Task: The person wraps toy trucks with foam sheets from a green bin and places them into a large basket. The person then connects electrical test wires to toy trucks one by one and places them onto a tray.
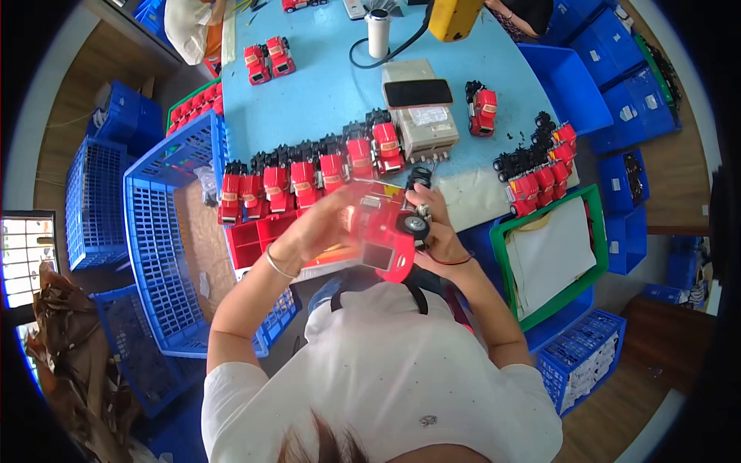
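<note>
A red toy truck [380, 231] with black wheels is held up between my two hands, over the near edge of the blue table [324, 96]. My left hand [328, 224] is closed on its left side, somewhat blurred. My right hand [438, 231] grips the right side by the black wheel, fingers bent round it. A row of red trucks with black chassis [302, 185] stands just beyond my left hand. Past my right hand, another group of red trucks [544, 181] sits at the table's right edge.
A blue crate [166, 309] stands at the left, a green-rimmed tray [598, 231] at the right. Beyond the hands are a beige device with a black phone [418, 93], a white cup [378, 35] and a yellow tool [453, 19]. Two other people's arms show at the far side.
</note>
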`<state>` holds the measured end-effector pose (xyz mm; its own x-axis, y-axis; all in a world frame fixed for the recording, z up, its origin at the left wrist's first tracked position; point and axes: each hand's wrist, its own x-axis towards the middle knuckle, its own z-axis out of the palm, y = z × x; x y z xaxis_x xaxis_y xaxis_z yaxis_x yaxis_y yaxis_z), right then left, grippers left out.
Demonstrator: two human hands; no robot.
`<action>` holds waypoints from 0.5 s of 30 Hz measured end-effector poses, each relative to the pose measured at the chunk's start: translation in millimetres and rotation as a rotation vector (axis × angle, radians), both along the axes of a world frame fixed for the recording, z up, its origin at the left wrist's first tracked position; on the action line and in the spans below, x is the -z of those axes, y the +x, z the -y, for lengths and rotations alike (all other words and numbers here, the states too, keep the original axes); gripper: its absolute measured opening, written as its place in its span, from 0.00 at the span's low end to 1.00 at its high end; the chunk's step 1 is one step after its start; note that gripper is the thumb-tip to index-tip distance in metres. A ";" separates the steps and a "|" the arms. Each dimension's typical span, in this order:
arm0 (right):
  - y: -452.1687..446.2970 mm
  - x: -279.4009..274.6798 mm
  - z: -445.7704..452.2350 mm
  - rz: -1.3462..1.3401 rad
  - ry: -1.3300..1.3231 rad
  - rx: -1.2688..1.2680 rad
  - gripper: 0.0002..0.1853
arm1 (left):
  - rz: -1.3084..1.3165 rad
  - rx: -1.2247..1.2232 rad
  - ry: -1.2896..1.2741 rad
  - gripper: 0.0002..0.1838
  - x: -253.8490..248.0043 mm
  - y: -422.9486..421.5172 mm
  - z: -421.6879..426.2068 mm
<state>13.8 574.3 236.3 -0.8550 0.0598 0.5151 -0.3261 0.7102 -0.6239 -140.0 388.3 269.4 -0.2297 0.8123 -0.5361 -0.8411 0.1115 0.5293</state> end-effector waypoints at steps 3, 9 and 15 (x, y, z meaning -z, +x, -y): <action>-1.4 26.6 -57.1 -0.078 0.134 0.105 0.26 | -0.465 -0.062 -0.059 0.23 10.6 -33.5 -17.3; 49.4 146.6 -235.6 0.244 -0.427 0.940 0.19 | -1.306 -0.257 -0.320 0.20 121.4 -175.2 -100.2; 77.5 201.6 -282.5 0.425 -0.014 1.133 0.26 | -1.188 0.003 -0.816 0.30 199.8 -256.0 -184.5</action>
<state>91.4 856.8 34.7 -0.4147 0.8879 0.1992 0.7096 0.4526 -0.5400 -396.1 572.8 69.5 -0.8608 0.3794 -0.3393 0.0445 0.7202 0.6923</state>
